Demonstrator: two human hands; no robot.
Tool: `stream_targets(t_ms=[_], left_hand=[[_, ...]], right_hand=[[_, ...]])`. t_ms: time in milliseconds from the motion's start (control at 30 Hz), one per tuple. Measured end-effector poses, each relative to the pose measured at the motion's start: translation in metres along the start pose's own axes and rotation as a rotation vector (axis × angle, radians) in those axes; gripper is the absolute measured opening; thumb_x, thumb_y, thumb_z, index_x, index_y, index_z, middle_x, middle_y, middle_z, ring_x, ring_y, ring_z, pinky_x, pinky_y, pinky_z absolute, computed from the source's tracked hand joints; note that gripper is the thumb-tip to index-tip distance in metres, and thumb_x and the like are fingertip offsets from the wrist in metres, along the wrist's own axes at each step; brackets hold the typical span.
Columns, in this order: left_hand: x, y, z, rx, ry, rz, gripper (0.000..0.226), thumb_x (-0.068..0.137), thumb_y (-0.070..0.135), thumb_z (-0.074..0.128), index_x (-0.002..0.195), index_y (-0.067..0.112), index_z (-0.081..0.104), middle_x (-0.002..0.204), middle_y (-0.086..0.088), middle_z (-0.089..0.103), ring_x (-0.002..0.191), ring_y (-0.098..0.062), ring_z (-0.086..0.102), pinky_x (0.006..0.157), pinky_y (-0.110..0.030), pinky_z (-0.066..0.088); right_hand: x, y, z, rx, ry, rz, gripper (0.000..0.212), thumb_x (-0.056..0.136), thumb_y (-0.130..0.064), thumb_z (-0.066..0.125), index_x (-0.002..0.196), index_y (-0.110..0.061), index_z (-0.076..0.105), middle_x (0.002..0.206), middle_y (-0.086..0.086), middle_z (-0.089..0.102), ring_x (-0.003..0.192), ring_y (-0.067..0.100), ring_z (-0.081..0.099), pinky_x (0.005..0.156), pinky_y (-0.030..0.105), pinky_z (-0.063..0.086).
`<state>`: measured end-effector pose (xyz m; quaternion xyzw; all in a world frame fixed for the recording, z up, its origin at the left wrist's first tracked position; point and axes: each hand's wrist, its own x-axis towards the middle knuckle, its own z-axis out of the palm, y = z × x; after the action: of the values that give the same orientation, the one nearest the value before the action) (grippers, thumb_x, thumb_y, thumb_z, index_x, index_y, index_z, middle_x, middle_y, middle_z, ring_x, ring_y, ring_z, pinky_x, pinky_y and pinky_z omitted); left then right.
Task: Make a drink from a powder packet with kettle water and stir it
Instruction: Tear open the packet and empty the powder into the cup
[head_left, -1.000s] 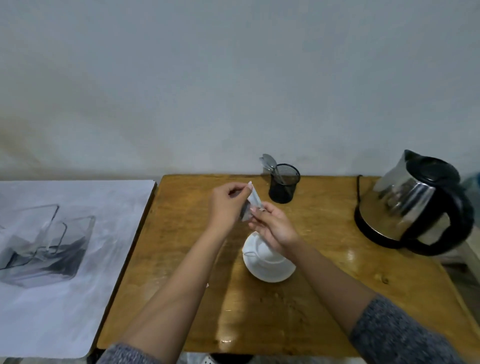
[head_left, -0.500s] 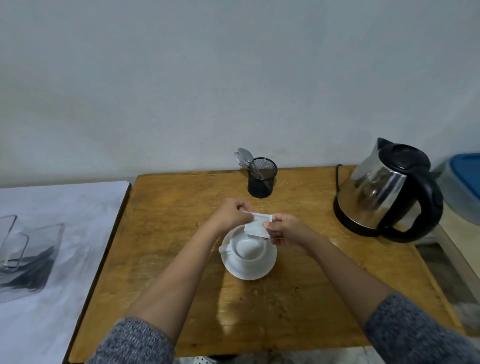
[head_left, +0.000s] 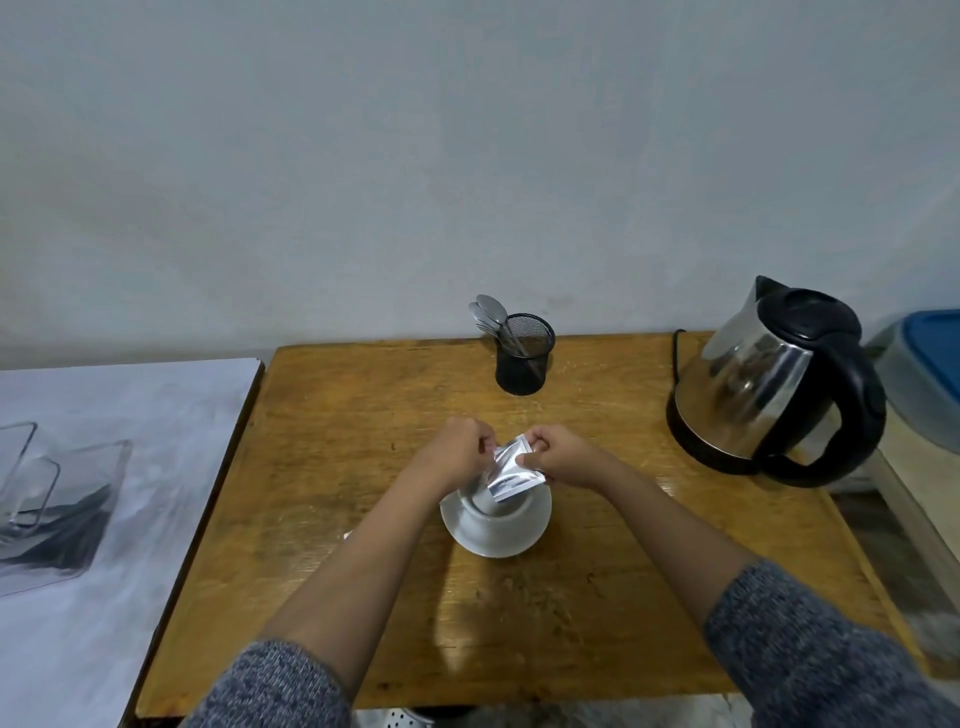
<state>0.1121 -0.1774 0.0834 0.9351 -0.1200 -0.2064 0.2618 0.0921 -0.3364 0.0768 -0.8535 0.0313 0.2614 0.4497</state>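
A small silver powder packet (head_left: 511, 470) is held just above a white cup (head_left: 500, 506) that stands on a white saucer (head_left: 524, 538) in the middle of the wooden table (head_left: 597, 597). My left hand (head_left: 460, 452) pinches the packet's upper left edge, and my right hand (head_left: 563, 460) pinches its upper right corner. A steel kettle with a black handle (head_left: 769, 384) stands at the right on its base. Spoons (head_left: 491, 314) lean in a black mesh holder (head_left: 522, 356) at the back of the table.
A white cloth-covered surface (head_left: 130, 545) adjoins the table on the left and carries clear glass containers (head_left: 47, 499). A blue-lidded box (head_left: 930, 374) sits beyond the kettle at the right edge. The wall rises directly behind the table.
The hands lowered the packet from in front of the spoon holder down to just above the cup. The packet now lies flatter with its silver face showing, and the view shifted right.
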Motion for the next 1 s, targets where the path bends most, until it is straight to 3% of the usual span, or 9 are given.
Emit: stream_targets(t_ms=[67,200,300,433,567,667,767,1000], left_hand=[[-0.001,-0.002,0.000,-0.015,0.004,0.004,0.014,0.082,0.004,0.054,0.084,0.006,0.068,0.091,-0.013,0.067,0.077,-0.020,0.055,0.072,-0.032,0.050],[-0.006,-0.009,0.004,-0.033,0.027,0.013,0.016,0.083,0.005,0.051,0.084,0.005,0.067,0.081,-0.007,0.061,0.076,-0.021,0.054,0.067,-0.029,0.044],[-0.011,-0.015,0.010,-0.072,0.049,0.009,0.015,0.082,0.004,0.052,0.085,0.005,0.067,0.083,-0.009,0.062,0.077,-0.022,0.057,0.066,-0.029,0.044],[-0.019,-0.019,0.012,-0.122,0.059,0.036,0.011,0.081,0.003,0.054,0.083,0.005,0.065,0.074,-0.003,0.056,0.070,-0.018,0.050,0.058,-0.023,0.037],[-0.027,-0.023,0.009,-0.152,0.072,0.061,0.020,0.083,0.006,0.054,0.064,0.013,0.054,0.059,0.004,0.044,0.059,-0.013,0.041,0.053,-0.022,0.031],[-0.033,-0.029,0.008,-0.214,0.113,0.069,0.028,0.083,0.004,0.055,0.058,0.018,0.055,0.058,0.002,0.046,0.055,-0.010,0.040,0.053,-0.023,0.031],[-0.038,-0.034,0.012,-0.268,0.166,0.052,0.015,0.083,0.005,0.058,0.075,0.011,0.069,0.071,-0.005,0.060,0.066,-0.015,0.051,0.062,-0.029,0.041],[-0.046,-0.031,0.018,-0.286,0.270,0.020,0.016,0.085,0.007,0.059,0.095,0.006,0.071,0.088,-0.011,0.070,0.079,-0.021,0.062,0.073,-0.035,0.051]], right_hand=[[0.000,-0.003,0.000,-0.088,0.019,-0.031,0.002,0.087,-0.009,0.057,0.089,-0.007,0.056,0.064,-0.002,0.042,0.057,0.011,0.039,0.052,0.022,0.034],[-0.003,-0.013,0.000,-0.297,0.020,-0.109,0.016,0.088,-0.010,0.056,0.076,-0.013,0.045,0.065,-0.003,0.039,0.059,0.011,0.034,0.055,0.026,0.029],[-0.006,-0.022,0.003,-0.470,0.013,-0.149,0.006,0.090,-0.010,0.050,0.091,-0.006,0.055,0.076,0.001,0.047,0.067,0.016,0.042,0.054,0.026,0.030],[-0.015,-0.033,0.009,-0.709,-0.007,-0.231,0.020,0.094,-0.014,0.044,0.110,-0.010,0.056,0.100,0.007,0.057,0.083,0.022,0.051,0.059,0.028,0.035],[-0.018,-0.037,0.011,-0.801,0.001,-0.303,0.015,0.094,-0.017,0.043,0.102,-0.011,0.054,0.104,0.011,0.061,0.083,0.023,0.052,0.057,0.031,0.034],[-0.019,-0.038,0.011,-0.822,0.026,-0.317,0.018,0.092,-0.026,0.050,0.102,-0.013,0.057,0.103,0.008,0.063,0.086,0.023,0.055,0.058,0.030,0.035],[-0.020,-0.039,0.009,-0.918,0.077,-0.296,0.026,0.091,-0.033,0.052,0.109,-0.016,0.060,0.104,0.006,0.065,0.094,0.024,0.058,0.066,0.031,0.038],[-0.022,-0.037,0.013,-0.945,0.137,-0.323,0.022,0.093,-0.026,0.051,0.099,-0.018,0.071,0.097,0.004,0.072,0.088,0.023,0.063,0.068,0.034,0.048]])
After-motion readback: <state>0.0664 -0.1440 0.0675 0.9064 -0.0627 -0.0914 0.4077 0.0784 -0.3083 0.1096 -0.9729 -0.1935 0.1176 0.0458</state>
